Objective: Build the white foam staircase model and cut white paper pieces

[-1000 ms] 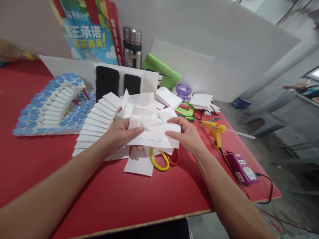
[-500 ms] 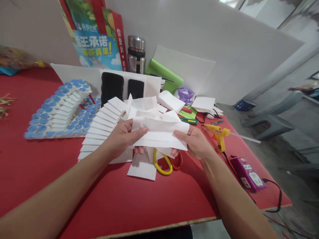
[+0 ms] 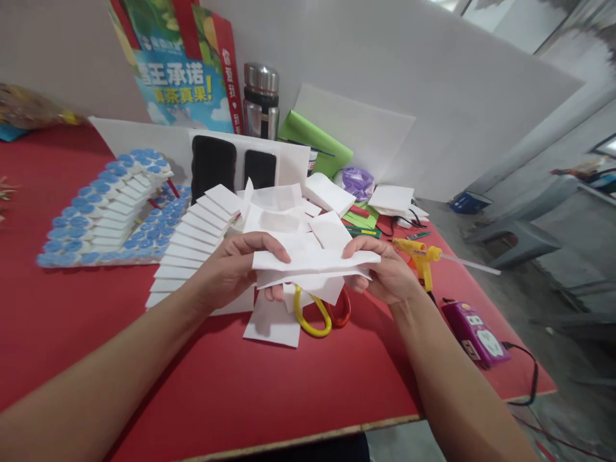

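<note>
Between my two hands I hold a folded sheet of white paper [image 3: 315, 262], its layers parted along the near edge. My left hand [image 3: 235, 266] pinches its left end, thumb on top and fingers beneath. At the right end my right hand [image 3: 382, 268] grips it the same way. Below the sheet, the yellow and red handles of a pair of scissors [image 3: 312, 332] stick out; the blades are hidden under paper. A white paper piece [image 3: 272, 327] lies left of the handles. Fanned white strips [image 3: 180, 258] spread beside my left wrist.
At left stands a model covered in blue-and-white rolls [image 3: 79, 229]. Two black phones [image 3: 214, 168] lean at the back near a steel flask [image 3: 261, 96] and a printed bag [image 3: 183, 77]. On the right are a yellow glue gun [image 3: 422, 256] and a purple power strip [image 3: 476, 333].
The paper has tilted from showing its broad face to nearly edge-on, with its layers now showing apart. Both hands have turned with it and stay on its ends.
</note>
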Tool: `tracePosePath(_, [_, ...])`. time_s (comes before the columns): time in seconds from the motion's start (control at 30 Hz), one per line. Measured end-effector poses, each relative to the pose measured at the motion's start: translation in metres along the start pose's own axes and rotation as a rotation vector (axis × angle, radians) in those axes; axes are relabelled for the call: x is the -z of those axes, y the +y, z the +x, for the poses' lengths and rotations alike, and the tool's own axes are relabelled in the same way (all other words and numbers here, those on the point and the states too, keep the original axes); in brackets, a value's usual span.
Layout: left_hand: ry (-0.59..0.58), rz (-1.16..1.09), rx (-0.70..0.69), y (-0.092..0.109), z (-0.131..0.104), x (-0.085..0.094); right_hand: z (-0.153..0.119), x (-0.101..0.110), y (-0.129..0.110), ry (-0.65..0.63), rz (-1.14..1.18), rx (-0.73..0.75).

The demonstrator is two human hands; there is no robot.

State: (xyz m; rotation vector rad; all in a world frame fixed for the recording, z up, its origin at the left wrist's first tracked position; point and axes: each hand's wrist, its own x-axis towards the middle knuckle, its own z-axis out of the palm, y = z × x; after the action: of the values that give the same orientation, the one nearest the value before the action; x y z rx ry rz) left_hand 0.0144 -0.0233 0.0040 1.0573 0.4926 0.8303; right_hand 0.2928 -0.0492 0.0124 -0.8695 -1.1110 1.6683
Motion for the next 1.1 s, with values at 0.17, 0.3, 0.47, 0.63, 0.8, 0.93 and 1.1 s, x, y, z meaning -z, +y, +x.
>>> tracePosePath(0.17, [-0.009,0.026,0.024,0.001,-0.001,-0.002,-0.001,0.001,-0.001,-0.049,0.05,-0.005])
tracePosePath(0.3, [-0.032,0.036,0.048,0.002,-0.002,-0.001,0.0,0.006,0.001,-0.067,0.014,0.017])
tracePosePath(0.47, [-0.098,0.024,0.11,0.008,-0.003,0.001,0.0,0.013,-0.002,-0.064,-0.082,0.074])
tracePosePath(0.63, [0.046,0.279,0.111,0.001,0.0,0.001,0.0,0.015,-0.007,-0.035,-0.21,0.123])
tracePosePath(0.8, [0.029,0.435,0.157,-0.001,0.001,-0.002,0.006,0.011,0.0,0.235,-0.368,0.196])
tracePosePath(0.93, [-0.03,0.419,0.263,0.004,-0.001,-0.004,0.005,0.007,0.002,0.267,-0.406,0.252])
tracePosePath(1.1, [-0.249,0.286,0.398,0.005,-0.001,-0.007,-0.004,-0.015,0.001,0.245,-0.535,0.331])
